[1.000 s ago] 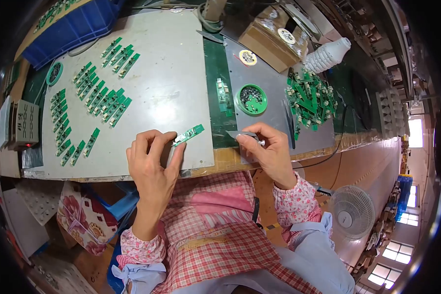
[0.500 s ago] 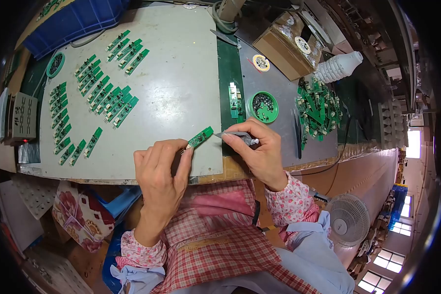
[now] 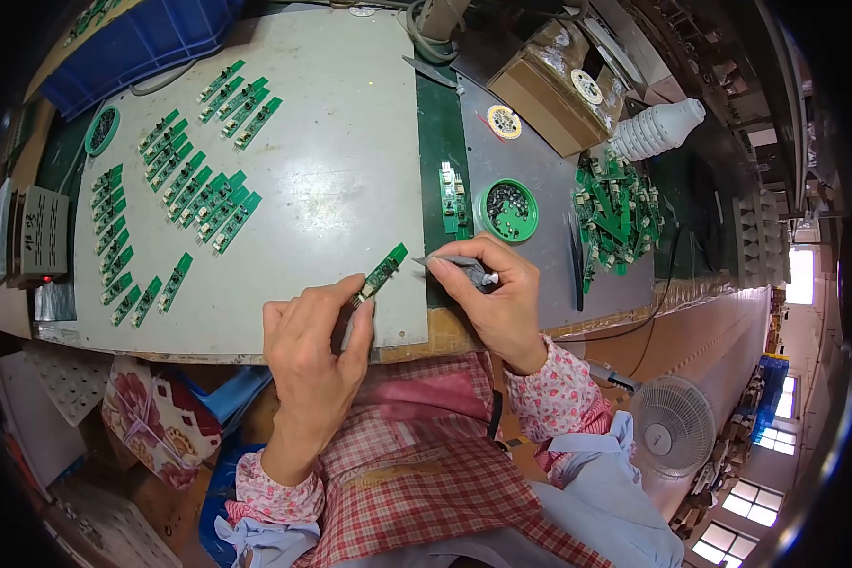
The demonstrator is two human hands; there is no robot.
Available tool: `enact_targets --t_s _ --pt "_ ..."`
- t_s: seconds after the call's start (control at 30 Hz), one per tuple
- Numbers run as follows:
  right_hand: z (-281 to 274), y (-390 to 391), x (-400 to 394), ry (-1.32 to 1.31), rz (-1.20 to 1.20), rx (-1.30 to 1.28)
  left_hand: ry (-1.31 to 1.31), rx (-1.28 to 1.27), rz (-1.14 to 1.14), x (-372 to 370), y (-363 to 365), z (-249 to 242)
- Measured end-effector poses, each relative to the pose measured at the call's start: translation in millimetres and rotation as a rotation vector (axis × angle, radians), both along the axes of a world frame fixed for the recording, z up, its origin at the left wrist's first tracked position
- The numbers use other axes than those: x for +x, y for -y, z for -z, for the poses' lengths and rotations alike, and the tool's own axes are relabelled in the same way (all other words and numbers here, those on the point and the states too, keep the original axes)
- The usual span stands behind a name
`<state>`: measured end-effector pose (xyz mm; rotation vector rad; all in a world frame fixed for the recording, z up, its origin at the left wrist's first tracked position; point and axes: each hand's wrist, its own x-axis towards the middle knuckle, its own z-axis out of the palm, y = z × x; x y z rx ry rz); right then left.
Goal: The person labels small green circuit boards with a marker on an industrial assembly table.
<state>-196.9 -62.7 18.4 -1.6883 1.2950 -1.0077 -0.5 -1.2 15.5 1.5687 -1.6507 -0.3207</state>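
Note:
My left hand (image 3: pixel 314 346) pinches the lower end of a narrow green circuit board (image 3: pixel 382 271) between thumb and fingers, slanted above the pale work surface. In my right hand (image 3: pixel 502 295) is a pair of grey pointed tweezers (image 3: pixel 464 269), their tip aimed left at the board with a small gap between. Whether the tip carries a part is too small to tell. A green round dish (image 3: pixel 508 210) of small dark parts stands just beyond my right hand. More boards (image 3: pixel 454 197) lie on the green strip beside it.
Rows of green boards (image 3: pixel 199 199) cover the left of the pale sheet (image 3: pixel 341 123). At right lie a heap of boards (image 3: pixel 620 213), a cardboard box (image 3: pixel 549 90) and stacked white cups (image 3: pixel 658 131). A blue bin (image 3: pixel 142 52) and second dish (image 3: pixel 102 131) are at upper left.
The board in my left hand has turned slightly, showing its components more from the side. The tweezers' tip sits a little farther from the board's upper end.

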Motion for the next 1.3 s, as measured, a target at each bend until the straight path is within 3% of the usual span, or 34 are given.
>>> enact_targets --t_s 0.27,0.57,1.3 --pt "-1 -1 4 -0.084 -0.010 -0.102 0.027 -0.116 -0.028 -6 -1 14" --pt "0 -1 9 -0.358 -0.063 -0.526 0.021 -0.106 -0.059 -9 1 15" --pt "2 2 17 -0.493 -0.121 -0.553 0.029 -0.056 -0.064 -9 0 14"
